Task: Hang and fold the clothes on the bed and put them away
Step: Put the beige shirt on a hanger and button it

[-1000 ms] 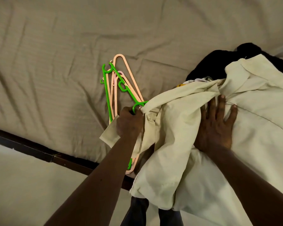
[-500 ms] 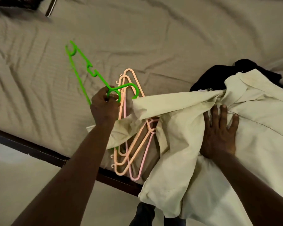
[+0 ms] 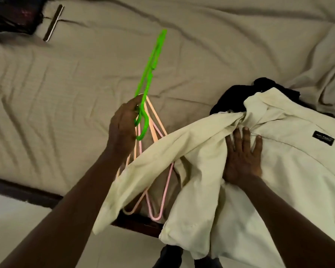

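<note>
Left hand point(image 3: 122, 130) clamped on green hanger point(image 3: 150, 74), right hand point(image 3: 243, 157) flat, fingers spread, on cream shirt point(image 3: 290, 171)

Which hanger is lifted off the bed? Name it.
The green hanger, held up by its hook end in the left hand. The peach and pink hangers lie on the bed, partly under the cream shirt.

free: bed sheet point(image 3: 66, 93) left | blocked: cream shirt point(image 3: 278, 171) right (sleeve over pink hangers point(image 3: 159, 200))
</note>
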Action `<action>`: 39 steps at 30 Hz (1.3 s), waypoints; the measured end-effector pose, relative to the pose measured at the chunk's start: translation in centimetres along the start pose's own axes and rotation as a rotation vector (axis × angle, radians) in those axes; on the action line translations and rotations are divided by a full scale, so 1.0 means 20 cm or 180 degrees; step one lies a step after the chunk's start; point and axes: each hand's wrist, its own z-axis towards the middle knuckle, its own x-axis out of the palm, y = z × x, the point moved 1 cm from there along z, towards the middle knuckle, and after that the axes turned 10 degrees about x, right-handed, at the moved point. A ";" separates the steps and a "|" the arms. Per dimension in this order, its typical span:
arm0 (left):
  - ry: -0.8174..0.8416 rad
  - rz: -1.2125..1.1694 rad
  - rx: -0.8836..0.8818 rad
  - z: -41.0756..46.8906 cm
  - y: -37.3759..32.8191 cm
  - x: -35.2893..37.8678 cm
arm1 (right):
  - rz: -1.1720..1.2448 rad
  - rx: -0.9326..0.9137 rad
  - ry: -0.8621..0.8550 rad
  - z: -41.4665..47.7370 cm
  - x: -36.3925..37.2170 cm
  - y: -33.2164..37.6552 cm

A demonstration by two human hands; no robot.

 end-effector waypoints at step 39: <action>0.0075 0.0965 0.1240 -0.01 -0.55 0.55 | 0.2053 -0.0448 -0.0789 -0.01 0.03 -0.18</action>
